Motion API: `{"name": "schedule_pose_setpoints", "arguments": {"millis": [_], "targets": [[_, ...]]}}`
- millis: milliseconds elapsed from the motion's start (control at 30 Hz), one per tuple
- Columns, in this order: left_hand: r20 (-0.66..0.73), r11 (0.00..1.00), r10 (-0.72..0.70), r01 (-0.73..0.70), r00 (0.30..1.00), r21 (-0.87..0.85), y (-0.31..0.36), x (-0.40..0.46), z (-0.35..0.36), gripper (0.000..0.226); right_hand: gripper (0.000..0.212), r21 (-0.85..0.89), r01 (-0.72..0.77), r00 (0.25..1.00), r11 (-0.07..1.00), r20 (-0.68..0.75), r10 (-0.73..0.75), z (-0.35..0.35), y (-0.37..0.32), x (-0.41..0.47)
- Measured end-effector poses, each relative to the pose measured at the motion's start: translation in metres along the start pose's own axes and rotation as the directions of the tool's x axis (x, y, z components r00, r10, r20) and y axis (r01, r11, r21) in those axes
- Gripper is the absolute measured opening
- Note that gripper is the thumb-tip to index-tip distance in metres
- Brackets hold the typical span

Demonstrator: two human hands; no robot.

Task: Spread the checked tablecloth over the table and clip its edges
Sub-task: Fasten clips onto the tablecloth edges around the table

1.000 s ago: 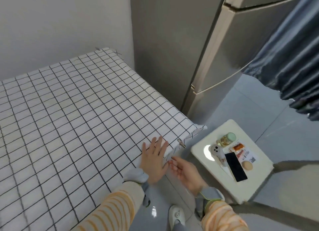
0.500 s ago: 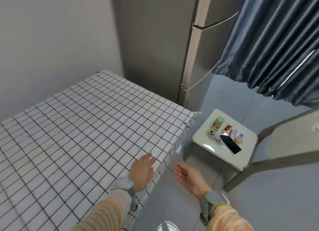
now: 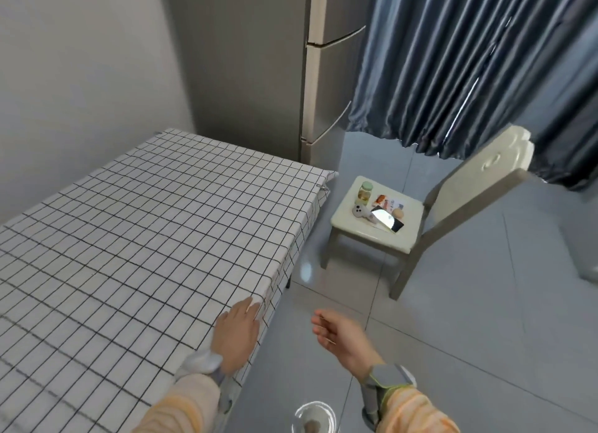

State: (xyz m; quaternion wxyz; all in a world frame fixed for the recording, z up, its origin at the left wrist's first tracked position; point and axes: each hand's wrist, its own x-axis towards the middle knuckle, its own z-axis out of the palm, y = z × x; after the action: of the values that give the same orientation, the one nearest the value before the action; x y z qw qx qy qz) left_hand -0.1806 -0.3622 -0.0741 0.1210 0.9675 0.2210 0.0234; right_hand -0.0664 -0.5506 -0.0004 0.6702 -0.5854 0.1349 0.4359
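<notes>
The white tablecloth with black checks [image 3: 155,225] lies flat over the whole table and hangs down its right edge. A small metal clip [image 3: 322,187] pinches the cloth at the far right corner. My left hand [image 3: 238,334] rests palm down on the cloth at the table's right edge, fingers flat and together. My right hand [image 3: 339,334] hovers off the table over the floor, palm turned left, fingers loosely apart and holding nothing.
A cream chair [image 3: 430,212] stands right of the table; its seat carries a jar [image 3: 365,191], a phone [image 3: 386,217], a white controller-like device and small packets. A steel fridge [image 3: 291,76] stands behind the table, dark blue curtains [image 3: 469,60] beyond. Grey tiled floor lies to the right.
My left hand slid back along the table's right edge, away from the clipped corner. My right hand drew off the cloth's edge into the air. The view lifted and turned right.
</notes>
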Motion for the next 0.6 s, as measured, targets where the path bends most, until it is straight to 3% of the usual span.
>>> {"name": "schedule_pose_setpoints", "arguments": {"millis": [133, 600], "targets": [[0.0, 0.997, 0.052, -0.052, 0.999, -0.049, -0.014, -0.067, 0.0, 0.058, 0.013, 0.025, -0.022, 1.0, 0.999, -0.01, 0.023, 0.013, 0.051, -0.041], [0.02, 0.988, 0.028, -0.025, 0.999, -0.151, -0.115, -0.281, -0.026, 0.07, 0.017, 0.081, -0.038, 0.999, 0.996, -0.011, 0.039, 0.108, 0.224, -0.17]]}}
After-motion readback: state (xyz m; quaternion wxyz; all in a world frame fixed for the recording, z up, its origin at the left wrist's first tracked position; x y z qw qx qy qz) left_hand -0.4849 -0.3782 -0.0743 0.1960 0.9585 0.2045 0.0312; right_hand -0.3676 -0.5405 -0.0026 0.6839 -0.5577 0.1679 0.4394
